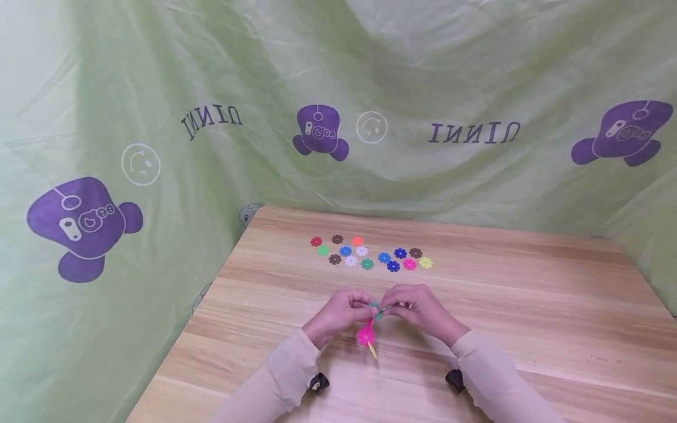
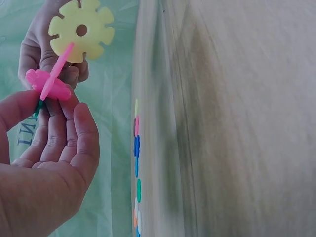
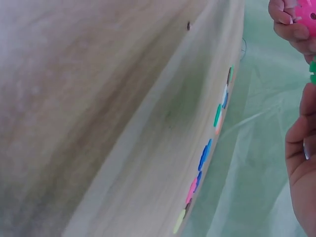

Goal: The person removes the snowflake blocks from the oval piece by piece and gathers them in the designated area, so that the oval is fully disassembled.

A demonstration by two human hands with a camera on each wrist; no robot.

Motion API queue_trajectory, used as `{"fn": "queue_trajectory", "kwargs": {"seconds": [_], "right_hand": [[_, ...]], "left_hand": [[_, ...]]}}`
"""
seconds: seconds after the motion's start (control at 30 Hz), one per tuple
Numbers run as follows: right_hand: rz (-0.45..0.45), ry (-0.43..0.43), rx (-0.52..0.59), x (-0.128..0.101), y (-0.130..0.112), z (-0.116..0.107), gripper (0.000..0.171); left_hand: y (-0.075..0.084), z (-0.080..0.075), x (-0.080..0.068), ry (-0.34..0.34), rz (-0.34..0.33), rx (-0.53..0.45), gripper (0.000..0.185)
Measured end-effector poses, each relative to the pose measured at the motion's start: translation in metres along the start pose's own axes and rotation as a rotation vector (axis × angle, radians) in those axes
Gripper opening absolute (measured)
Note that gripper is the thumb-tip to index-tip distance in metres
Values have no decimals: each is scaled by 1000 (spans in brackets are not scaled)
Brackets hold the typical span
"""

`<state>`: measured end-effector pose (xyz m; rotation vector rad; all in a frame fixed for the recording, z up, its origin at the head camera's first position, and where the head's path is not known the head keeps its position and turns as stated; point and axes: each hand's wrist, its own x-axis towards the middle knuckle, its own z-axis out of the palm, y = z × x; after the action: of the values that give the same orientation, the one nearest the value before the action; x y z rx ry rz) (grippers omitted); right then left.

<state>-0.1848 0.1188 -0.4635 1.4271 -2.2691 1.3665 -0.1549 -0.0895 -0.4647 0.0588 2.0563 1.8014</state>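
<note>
Both hands meet over the near middle of the table on a small chain of notched, flower-shaped plastic discs. My left hand (image 1: 341,314) pinches the chain at its green end with thumb and fingertips. Pink discs (image 1: 366,336) hang below that grip, slotted crosswise, and a yellow disc (image 2: 98,29) is joined at the lower end. Opposite, my right hand (image 1: 420,306) pinches a green disc (image 3: 313,71) by its edge, right at the left fingertips. The right fingers partly hide where the green pieces meet.
Loose discs in several colours lie flat beyond the hands, a left group with a red disc (image 1: 316,241) and a right group with a yellow disc (image 1: 425,262). Two small black objects (image 1: 319,383) show beside the sleeves. A green printed curtain (image 1: 423,182) hangs round the wooden table (image 1: 529,317).
</note>
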Motion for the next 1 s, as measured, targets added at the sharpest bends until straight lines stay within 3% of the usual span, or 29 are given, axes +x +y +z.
{"fn": "queue_trajectory", "kwargs": {"seconds": [0.43,0.77,0.87,1.0], "right_hand": [[102,-59,21,0,3,-2,15],[120,-57,27,2,0,-5,13],[162,-8,-16,-1,3,-16,14],[233,163,-127,-1,9,-34,12]], "left_hand": [[7,4,-2,-30,22,76,13],[7,4,-3,-29,45,53,17],[4,1,-5,-17,11,57,15],[5,-4,-6,13,0,50,15]]}}
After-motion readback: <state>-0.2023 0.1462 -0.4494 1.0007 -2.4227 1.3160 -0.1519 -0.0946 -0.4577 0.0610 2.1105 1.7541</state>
